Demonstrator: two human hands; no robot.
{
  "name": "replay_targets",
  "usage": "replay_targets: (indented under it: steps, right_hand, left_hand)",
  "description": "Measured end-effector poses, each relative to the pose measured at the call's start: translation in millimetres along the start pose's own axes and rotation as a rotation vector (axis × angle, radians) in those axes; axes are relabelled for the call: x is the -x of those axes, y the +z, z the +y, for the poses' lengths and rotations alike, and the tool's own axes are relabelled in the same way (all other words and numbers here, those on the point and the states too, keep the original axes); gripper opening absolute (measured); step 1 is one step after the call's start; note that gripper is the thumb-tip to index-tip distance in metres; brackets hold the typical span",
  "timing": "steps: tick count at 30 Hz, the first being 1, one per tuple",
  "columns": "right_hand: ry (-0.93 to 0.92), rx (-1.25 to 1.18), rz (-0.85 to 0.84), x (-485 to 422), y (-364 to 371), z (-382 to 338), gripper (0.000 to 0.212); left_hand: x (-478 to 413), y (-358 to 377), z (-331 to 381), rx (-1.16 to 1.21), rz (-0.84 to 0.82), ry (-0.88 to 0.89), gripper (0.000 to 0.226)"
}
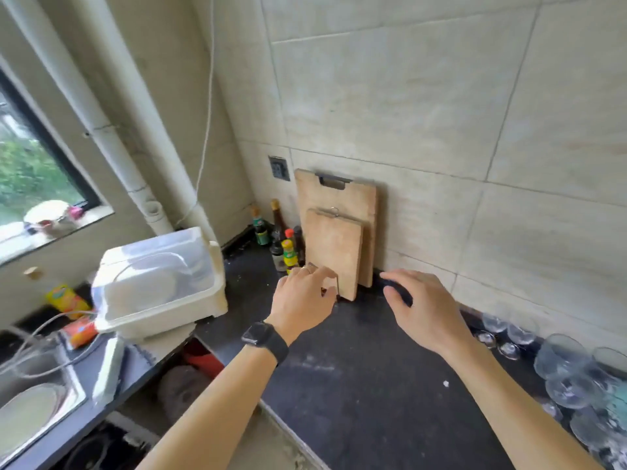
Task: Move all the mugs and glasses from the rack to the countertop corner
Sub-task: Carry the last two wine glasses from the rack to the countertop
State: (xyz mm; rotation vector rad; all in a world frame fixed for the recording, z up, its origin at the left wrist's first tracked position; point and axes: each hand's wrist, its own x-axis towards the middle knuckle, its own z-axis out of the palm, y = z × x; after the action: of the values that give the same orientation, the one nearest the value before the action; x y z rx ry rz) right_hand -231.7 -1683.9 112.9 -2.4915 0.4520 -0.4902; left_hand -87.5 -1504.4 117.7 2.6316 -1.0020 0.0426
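My left hand [305, 295] reaches toward the counter corner, its fingers curled round a small clear glass [334, 288] that stands on the dark countertop [356, 385] in front of the cutting boards. My right hand [419, 308] lies over a dark mug [400, 295] close to the wall, fingers curved around its top; most of the mug is hidden under the hand. Several clear stemmed glasses [563, 368] are crowded at the right edge along the wall, some of them lying over.
Two wooden cutting boards [334, 252] lean on the tiled wall in the corner, with sauce bottles [288, 252] to their left. A white lidded dish box [159, 283] sits on the left counter beside the sink [37, 398]. A wall socket [279, 168] is above.
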Motion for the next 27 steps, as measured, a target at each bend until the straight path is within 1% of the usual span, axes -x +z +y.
replay_targets:
  steps: [2,4,8,13,16,21,24,27]
  right_hand:
    - [-0.131,0.009,-0.047,-0.6,13.7,-39.8,0.032]
    - [-0.225,-0.019,-0.104,1.9,31.7,-86.1,0.034]
    - [-0.451,-0.080,-0.225,21.7,76.2,-193.8,0.037]
    - [-0.697,-0.198,-0.394,83.4,136.9,-337.0,0.037]
    - [-0.869,-0.207,-0.455,134.9,171.7,-422.5,0.039]
    - [-1.028,-0.268,-0.548,231.8,222.4,-552.0,0.041]
    - [-1.077,-0.318,-0.566,290.2,250.3,-615.8,0.039]
    - [-1.156,-0.297,-0.594,337.7,278.3,-674.5,0.039]
  left_hand:
    - [41.4,-28.1,-33.4,-0.030,0.066,-0.119,0.037]
    - [90.2,-56.0,-67.9,-0.053,0.112,-0.240,0.037]
    - [207.4,-113.0,-135.5,-0.120,0.211,-0.483,0.034]
    - [370.4,-184.8,-197.3,-0.235,0.306,-0.786,0.033]
    - [469.6,-220.0,-225.4,-0.283,0.380,-0.932,0.035]
    - [625.2,-269.9,-267.6,-0.346,0.409,-1.146,0.037]
    - [708.0,-297.2,-297.3,-0.382,0.403,-1.232,0.037]
    - [777.3,-321.5,-325.3,-0.385,0.386,-1.289,0.038]
